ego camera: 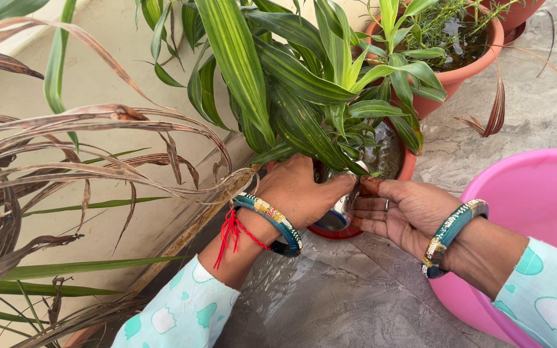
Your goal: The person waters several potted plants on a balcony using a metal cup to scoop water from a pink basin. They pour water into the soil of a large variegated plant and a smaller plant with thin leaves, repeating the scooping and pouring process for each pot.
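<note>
- Tipping toward the plant, a small shiny steel cup (340,216) is held at the centre of the frame, its mouth turned up and away into the leaves and its base facing the lower edge of the picture; the long axis runs from near the viewer up toward the pot.
- The cup is gripped by the left hand (301,190), fingers curled tightly round its side, with a teal and gold bangle and a red thread seen at the wrist.
- The right hand (404,212) is held flat and spread just right of the cup, palm facing left, fingertips touching the cup's rim; nothing is pinched by it.
- The cup is pressed against the rim of a round terracotta-coloured pot (409,169) filled with wet dark soil and a green striped-leaf plant (291,84).
- A pink plastic tub (536,193) is seen at the right edge, a second terracotta pot (465,71) at the upper right, and dry brown leaves (66,161) at the left.
</note>
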